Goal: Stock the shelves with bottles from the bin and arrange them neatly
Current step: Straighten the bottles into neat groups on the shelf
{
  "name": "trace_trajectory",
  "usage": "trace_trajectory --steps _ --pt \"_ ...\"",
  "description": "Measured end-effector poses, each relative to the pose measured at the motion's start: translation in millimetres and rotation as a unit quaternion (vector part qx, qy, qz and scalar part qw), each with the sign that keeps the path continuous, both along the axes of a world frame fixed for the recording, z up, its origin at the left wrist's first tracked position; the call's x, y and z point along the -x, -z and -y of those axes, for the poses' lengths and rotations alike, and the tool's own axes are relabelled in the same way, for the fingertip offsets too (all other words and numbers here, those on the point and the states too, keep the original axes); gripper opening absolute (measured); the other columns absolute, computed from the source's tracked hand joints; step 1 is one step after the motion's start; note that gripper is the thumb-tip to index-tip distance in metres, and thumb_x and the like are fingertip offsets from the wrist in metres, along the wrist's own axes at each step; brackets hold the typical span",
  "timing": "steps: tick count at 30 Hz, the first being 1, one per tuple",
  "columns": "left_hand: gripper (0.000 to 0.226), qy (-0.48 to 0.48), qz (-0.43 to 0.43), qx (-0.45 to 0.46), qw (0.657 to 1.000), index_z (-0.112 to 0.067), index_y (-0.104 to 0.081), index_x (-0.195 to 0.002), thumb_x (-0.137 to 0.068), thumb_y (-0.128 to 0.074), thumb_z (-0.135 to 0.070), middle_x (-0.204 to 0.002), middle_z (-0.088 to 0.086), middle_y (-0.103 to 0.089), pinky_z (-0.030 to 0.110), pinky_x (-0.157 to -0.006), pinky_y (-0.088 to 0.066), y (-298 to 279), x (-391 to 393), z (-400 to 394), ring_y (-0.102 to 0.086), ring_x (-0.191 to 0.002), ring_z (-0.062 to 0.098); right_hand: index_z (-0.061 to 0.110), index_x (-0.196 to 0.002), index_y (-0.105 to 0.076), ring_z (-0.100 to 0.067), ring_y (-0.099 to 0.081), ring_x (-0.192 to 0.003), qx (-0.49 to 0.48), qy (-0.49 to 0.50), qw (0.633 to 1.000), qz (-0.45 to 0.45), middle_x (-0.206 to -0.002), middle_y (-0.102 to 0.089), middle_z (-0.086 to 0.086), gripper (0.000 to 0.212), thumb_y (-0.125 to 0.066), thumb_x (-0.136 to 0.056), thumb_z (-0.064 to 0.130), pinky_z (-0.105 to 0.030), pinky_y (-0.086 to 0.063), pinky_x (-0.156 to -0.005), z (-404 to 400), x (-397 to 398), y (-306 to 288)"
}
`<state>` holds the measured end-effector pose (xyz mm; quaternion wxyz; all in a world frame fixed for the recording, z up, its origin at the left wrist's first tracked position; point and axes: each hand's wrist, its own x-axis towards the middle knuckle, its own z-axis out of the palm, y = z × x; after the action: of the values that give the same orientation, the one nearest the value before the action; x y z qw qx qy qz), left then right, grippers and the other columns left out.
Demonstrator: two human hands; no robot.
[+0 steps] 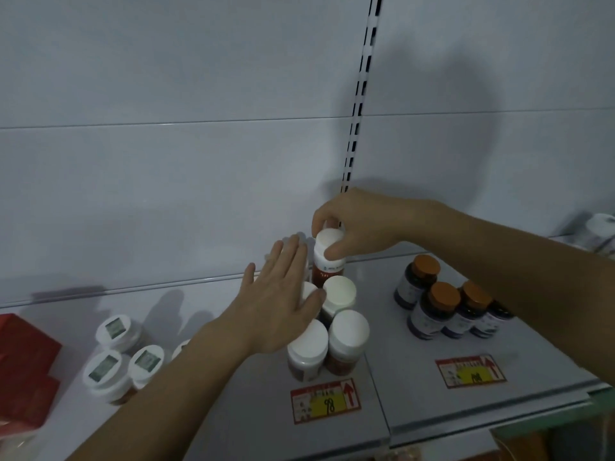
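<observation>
Chiefly, one shelf [416, 387], grey, backed by a white panel. Item: a cluster of white-capped bottles [347, 331], upright, at shelf centre. Item: the held bottle [327, 251], long axis vertical, at 12 o'clock of that cluster, base on or just above the shelf; cannot tell which. Right hand [359, 227]: grip clamped on the cap from above, fingers curled round it. Left hand [283, 294]: flat, fingers straight, pressing the cluster's 9 o'clock side. Right hand is nearer; bottle lies directly beneath it. Orange-capped bottles [442, 311] at 3 o'clock, well apart.
</observation>
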<state>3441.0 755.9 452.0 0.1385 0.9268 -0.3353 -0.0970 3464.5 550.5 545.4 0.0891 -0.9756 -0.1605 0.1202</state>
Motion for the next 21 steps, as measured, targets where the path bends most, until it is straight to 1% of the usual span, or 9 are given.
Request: trace_trajectory --steps 4,8,10,12,14,15,17,19,21 --pt "0.078 0.008 -0.015 0.014 1.0 -0.028 0.022 -0.156 -0.101 -0.023 -0.06 -0.16 -0.014 0.031 0.05 -0.124 0.002 2.1 -2.4 -1.6 0.027 -0.148 0.007 0.027 -0.113 -0.068 -0.015 -0.057 -0.096 0.01 0.0 1.0 -0.015 -0.099 -0.055 0.013 0.035 -0.078 -0.081 0.039 -0.038 -0.053 -0.087 -3.6 -1.2 15.5" --pt "0.079 0.026 -0.03 0.043 0.998 -0.032 0.023 -0.155 -0.099 -0.023 -0.064 -0.155 -0.024 0.035 0.047 -0.125 0.0 1.9 -4.6 -5.4 0.029 -0.146 0.002 0.027 -0.11 -0.067 -0.015 -0.06 -0.094 0.003 -0.007 1.0 -0.018 -0.092 -0.05 0.02 0.034 -0.079 -0.081 0.04 -0.037 -0.053 -0.085 -5.3 -1.0 24.2" --pt "0.086 0.036 -0.031 0.053 0.997 -0.034 0.024 -0.153 -0.088 -0.016 -0.072 -0.151 -0.029 0.037 0.046 -0.125 -0.001 3.7 -5.3 -7.8 0.029 -0.145 -0.001 0.027 -0.11 -0.067 -0.016 -0.062 -0.094 -0.008 -0.005 1.0 -0.019 -0.094 -0.056 0.016 0.034 -0.079 -0.082 0.041 -0.037 -0.054 -0.085 -4.8 -1.7 27.8" --pt "0.087 0.044 -0.035 0.075 0.996 -0.038 0.025 -0.151 -0.084 -0.015 -0.074 -0.15 -0.032 0.036 0.044 -0.125 -0.002 6.7 -5.2 -9.7 0.028 -0.144 -0.005 0.028 -0.109 -0.066 -0.015 -0.063 -0.091 -0.018 -0.008 1.0 -0.024 -0.099 -0.064 0.009 0.032 -0.077 -0.083 0.042 -0.037 -0.054 -0.084 -3.1 -1.6 29.1" --pt "0.079 0.057 -0.044 0.107 0.992 -0.043 0.024 -0.148 -0.093 -0.027 -0.068 -0.153 -0.031 0.03 0.038 -0.126 -0.001 8.5 -4.8 -10.5 0.026 -0.144 -0.008 0.025 -0.116 -0.067 -0.012 -0.063 -0.088 -0.025 -0.008 0.999 -0.033 -0.106 -0.067 0.005 0.032 -0.073 -0.089 0.041 -0.032 -0.052 -0.084 -1.4 0.1 28.7" --pt "0.076 0.065 -0.052 0.123 0.989 -0.044 0.021 -0.147 -0.099 -0.035 -0.06 -0.156 -0.03 0.026 0.032 -0.126 0.001 8.0 -4.4 -10.5 0.025 -0.144 -0.009 0.025 -0.122 -0.066 -0.008 -0.062 -0.083 -0.031 -0.004 0.999 -0.038 -0.112 -0.067 0.003 0.033 -0.069 -0.093 0.04 -0.029 -0.05 -0.083 -0.3 1.5 28.5" --pt "0.074 0.083 -0.066 0.155 0.982 -0.042 0.015 -0.15 -0.103 -0.043 -0.043 -0.158 -0.029 0.019 0.019 -0.122 0.005 5.6 -2.9 -11.1 0.021 -0.143 -0.014 0.027 -0.131 -0.061 0.003 -0.059 -0.073 -0.05 0.012 0.998 -0.043 -0.121 -0.065 0.002 0.036 -0.062 -0.098 0.042 -0.025 -0.048 -0.08 2.5 5.0 28.6" --pt "0.074 0.082 -0.079 0.19 0.975 -0.036 0.008 -0.155 -0.103 -0.046 -0.036 -0.159 -0.028 0.015 0.011 -0.118 0.004 5.2 -2.0 -12.3 0.016 -0.144 -0.015 0.03 -0.136 -0.056 0.005 -0.06 -0.073 -0.071 0.031 0.996 -0.038 -0.123 -0.065 0.003 0.038 -0.056 -0.101 0.044 -0.023 -0.048 -0.078 6.9 9.3 29.4" --pt "0.073 0.057 -0.096 0.226 0.968 -0.031 0.001 -0.158 -0.103 -0.047 -0.036 -0.161 -0.029 0.01 0.007 -0.116 -0.001 5.9 -0.9 -14.6 0.009 -0.145 -0.016 0.03 -0.138 -0.055 0.008 -0.058 -0.078 -0.101 0.049 0.994 -0.018 -0.124 -0.064 0.004 0.039 -0.054 -0.102 0.044 -0.022 -0.046 -0.078 12.9 15.8 29.6"
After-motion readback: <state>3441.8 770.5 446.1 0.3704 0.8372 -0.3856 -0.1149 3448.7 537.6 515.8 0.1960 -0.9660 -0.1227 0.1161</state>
